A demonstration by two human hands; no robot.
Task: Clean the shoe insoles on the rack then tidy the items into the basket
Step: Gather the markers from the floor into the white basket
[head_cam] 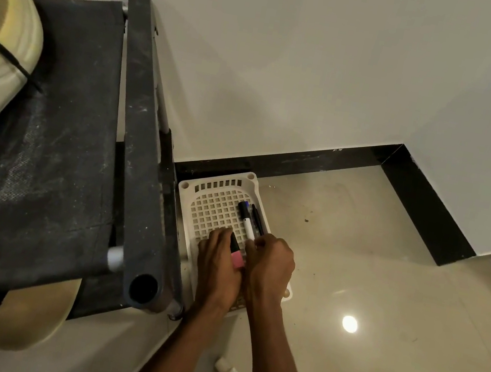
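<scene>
Both hands are lowered into the white basket (186, 190), which is placed on the floor just beside the dark shoe rack (143, 141). The left hand (218, 266) is curled around a pink and black marker (237, 255), while the fingers of the right hand (269, 265) are closed on the end of a white marker (247, 222). One thin black pen (257, 219) is seen lying in the basket, right next to the white marker.
</scene>
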